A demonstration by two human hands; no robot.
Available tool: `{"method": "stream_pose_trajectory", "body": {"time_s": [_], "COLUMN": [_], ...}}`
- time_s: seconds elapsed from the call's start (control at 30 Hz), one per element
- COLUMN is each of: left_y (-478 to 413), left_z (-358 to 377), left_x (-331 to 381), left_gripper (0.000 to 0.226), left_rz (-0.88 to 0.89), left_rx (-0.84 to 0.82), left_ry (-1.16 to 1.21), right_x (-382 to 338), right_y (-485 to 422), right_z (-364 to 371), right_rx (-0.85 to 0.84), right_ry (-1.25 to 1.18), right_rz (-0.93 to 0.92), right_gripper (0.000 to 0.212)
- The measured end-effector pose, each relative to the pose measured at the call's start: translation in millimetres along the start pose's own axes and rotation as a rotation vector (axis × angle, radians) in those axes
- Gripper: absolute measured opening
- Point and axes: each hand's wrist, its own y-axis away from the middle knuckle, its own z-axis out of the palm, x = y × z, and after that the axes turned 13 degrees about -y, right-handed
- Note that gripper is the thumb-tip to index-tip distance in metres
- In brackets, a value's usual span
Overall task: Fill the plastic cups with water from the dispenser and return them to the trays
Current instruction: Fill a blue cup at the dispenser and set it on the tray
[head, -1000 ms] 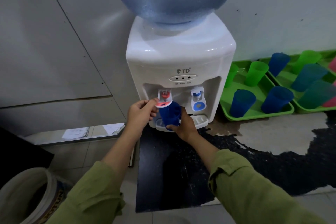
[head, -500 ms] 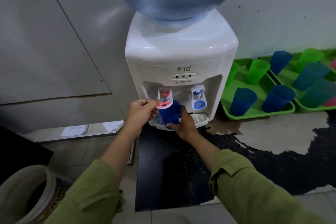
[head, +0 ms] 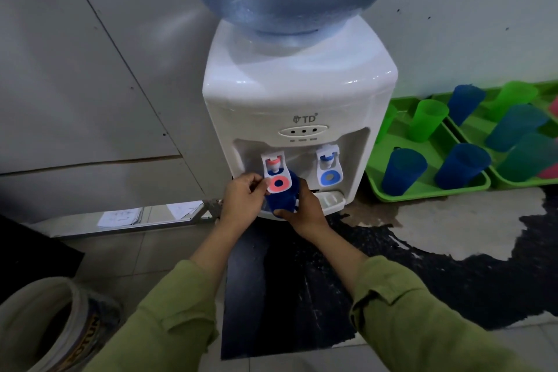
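A white water dispenser [head: 299, 93] with a large blue bottle on top stands on the floor against the wall. My right hand [head: 305, 208] grips a dark blue plastic cup [head: 282, 198] under the red tap. My left hand [head: 241, 199] pinches the edge of the red tap lever [head: 278, 181], which lies over the cup's top. The blue tap [head: 329, 174] to the right is untouched. Right of the dispenser, a green tray [head: 428, 190] holds blue and green cups [head: 403, 170]; a second green tray [head: 513, 181] beside it holds several more.
A drip tray [head: 330, 201] juts out under the taps. A dark mat [head: 287, 296] and a patchy dark floor lie in front. A white bucket [head: 51, 326] stands at the lower left. Papers [head: 120, 217] lie on a low ledge left of the dispenser.
The view has shifted slightly closer to the dispenser. Both hands stay at the red tap with the blue cup; the cup sits a little lower under the lever.
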Motion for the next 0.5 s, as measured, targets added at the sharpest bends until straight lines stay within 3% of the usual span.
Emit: {"method": "stream_pose_trajectory", "body": {"time_s": [0.37,0.5], "left_y": [9,22], "left_z": [9,16], "left_x": [-8,-14], "left_gripper": [0.005,0.011], "left_rz": [0.040,-0.002], "left_rx": [0.152,0.166], "left_ry": [0.076,0.112], "right_x": [-2,0], "right_y": [5,7], "right_z": [-1,-1], "right_rx": [0.018,0.063], "right_ry": [0.006,0.027], "right_rz": [0.048,0.086], "right_gripper": [0.073,0.069]}}
